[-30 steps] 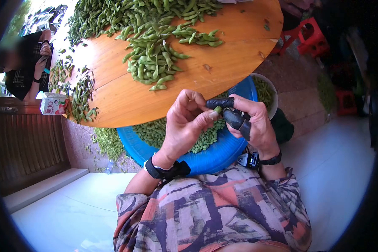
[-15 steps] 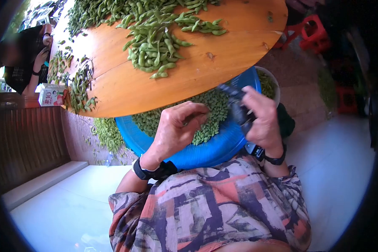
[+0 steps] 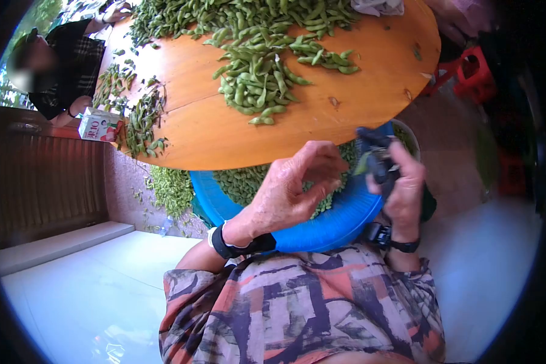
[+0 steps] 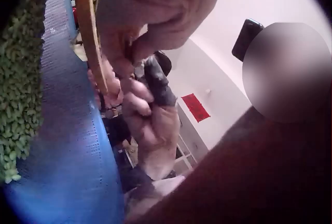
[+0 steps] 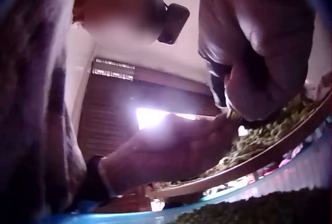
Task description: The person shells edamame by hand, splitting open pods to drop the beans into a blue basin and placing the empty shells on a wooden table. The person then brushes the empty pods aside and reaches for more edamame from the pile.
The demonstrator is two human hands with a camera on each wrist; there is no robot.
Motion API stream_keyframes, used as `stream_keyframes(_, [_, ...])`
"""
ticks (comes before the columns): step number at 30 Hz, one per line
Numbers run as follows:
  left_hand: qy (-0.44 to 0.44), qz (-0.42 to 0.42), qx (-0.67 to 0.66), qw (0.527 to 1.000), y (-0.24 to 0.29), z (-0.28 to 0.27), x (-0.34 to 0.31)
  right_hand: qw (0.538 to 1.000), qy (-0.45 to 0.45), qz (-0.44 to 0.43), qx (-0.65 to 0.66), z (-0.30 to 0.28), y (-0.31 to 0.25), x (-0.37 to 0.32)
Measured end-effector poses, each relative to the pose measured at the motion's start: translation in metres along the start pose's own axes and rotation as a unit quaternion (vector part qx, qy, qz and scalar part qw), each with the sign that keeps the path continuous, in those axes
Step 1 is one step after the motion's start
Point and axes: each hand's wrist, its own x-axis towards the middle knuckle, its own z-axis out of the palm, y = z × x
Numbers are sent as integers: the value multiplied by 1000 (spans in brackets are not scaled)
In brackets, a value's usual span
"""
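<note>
My right hand (image 3: 403,191), with black coverings on its thumb and forefinger, pinches a green soybean pod (image 3: 362,164). My left hand (image 3: 297,188) faces it, fingers bent and the thumb close under them; what lies between its fingertips is hidden. Seen from the left wrist, the black-covered fingers (image 4: 160,81) are right at the left fingertips. Both hands are over a blue basin (image 3: 352,212) of shelled green beans (image 3: 239,185). A heap of whole pods (image 3: 255,85) lies on the wooden table (image 3: 321,121) beyond them.
At the table's left are darker pods and stems (image 3: 142,124) and a small drink carton (image 3: 97,124). Another person (image 3: 73,60) sits there. Empty-looking pods (image 3: 171,191) lie on the floor; a red stool (image 3: 473,76) stands at right. The table edge overhangs the basin.
One second ago both hands met at a pod; they then parted, and a pod now shows at the right fingers. The view has shifted, and the other person's arm now reaches onto the table.
</note>
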Motion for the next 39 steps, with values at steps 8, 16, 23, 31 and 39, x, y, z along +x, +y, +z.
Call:
stream_keyframes(8, [147,62,470,868,-8,-75,25,917,243,57,-311,-87,13,2])
stream_keyframes(16, [156,133,531,822,-13,-69,38,971,66,23,-227,-23,-14,19])
stream_keyframes(23, [57,-180,-93,978,8,-28,11,980,-89,171,42,21,-19,24])
stream_keyframes(31, [74,-145,-68,984,-9,-6,3,984,-114,133,41,19,-17,16])
stream_keyframes(39, [1,-237,-259,936,-7,-14,4,961,-141,176,162,10,-16,18])
